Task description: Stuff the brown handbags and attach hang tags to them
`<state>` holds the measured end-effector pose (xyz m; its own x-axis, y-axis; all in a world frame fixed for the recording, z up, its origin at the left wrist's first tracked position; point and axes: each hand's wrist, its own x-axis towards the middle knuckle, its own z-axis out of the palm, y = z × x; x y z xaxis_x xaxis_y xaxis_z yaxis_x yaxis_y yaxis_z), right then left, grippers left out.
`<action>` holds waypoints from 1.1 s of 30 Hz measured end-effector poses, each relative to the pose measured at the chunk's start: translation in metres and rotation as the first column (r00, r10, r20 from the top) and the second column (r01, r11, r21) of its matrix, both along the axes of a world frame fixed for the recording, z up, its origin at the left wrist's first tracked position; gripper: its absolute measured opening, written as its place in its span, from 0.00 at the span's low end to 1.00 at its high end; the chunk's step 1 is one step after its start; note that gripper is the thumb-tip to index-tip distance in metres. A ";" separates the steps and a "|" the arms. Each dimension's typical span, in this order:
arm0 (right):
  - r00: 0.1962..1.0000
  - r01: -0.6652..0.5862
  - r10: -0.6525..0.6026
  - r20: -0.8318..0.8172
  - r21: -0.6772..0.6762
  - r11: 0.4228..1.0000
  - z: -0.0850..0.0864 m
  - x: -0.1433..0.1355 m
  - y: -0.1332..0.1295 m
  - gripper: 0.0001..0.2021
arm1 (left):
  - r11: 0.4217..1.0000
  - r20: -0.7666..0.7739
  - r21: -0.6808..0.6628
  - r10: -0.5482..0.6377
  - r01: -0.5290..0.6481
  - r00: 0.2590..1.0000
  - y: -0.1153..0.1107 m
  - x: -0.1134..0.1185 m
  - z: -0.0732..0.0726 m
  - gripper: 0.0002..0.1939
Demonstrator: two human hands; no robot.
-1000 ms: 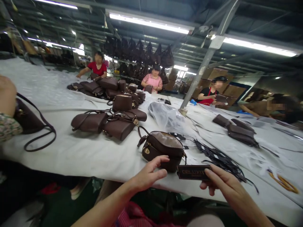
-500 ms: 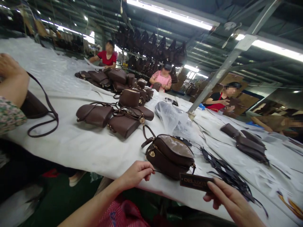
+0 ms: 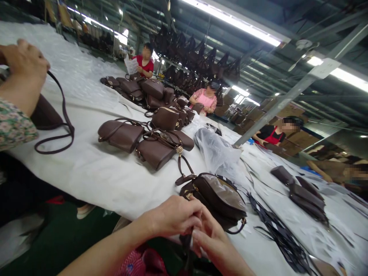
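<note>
My left hand [image 3: 172, 215] and my right hand [image 3: 211, 235] meet at the table's front edge, fingers pinched close together. A dark hang tag [image 3: 187, 245], smeared by motion, hangs down between them. Its cord is hidden by my fingers. Directly behind my hands lies a dark brown handbag [image 3: 221, 199] with a clear plastic sheet on its upper face, a gold charm and a short strap loop. My hands overlap its near left side in view; whether they touch it I cannot tell.
Several brown handbags [image 3: 156, 153] lie on the white-covered table [image 3: 115, 184], with clear plastic [image 3: 217, 149] beside them. A bundle of black hang tags [image 3: 273, 226] lies to the right. At left, a co-worker's hand [image 3: 27, 63] is beside another bag. Other people work across the table.
My hands have come together; the right hand moved left from holding the tag out, lettering facing me. The tag now hangs down between them. The view has shifted slightly.
</note>
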<state>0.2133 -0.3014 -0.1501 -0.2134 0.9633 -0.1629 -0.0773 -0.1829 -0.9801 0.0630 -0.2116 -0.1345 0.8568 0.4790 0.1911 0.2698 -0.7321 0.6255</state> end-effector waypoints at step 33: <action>0.345 -0.217 -0.563 0.751 0.648 0.730 0.078 0.070 0.044 0.12 | 0.782 0.371 -0.608 0.431 -0.135 0.823 0.045 0.064 -0.084 0.27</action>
<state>0.2835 -0.2576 -0.0725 -0.1341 0.8867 0.4425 0.9081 0.2887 -0.3033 0.1271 -0.1666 -0.2186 0.5346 0.8297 0.1605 -0.0246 -0.1745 0.9843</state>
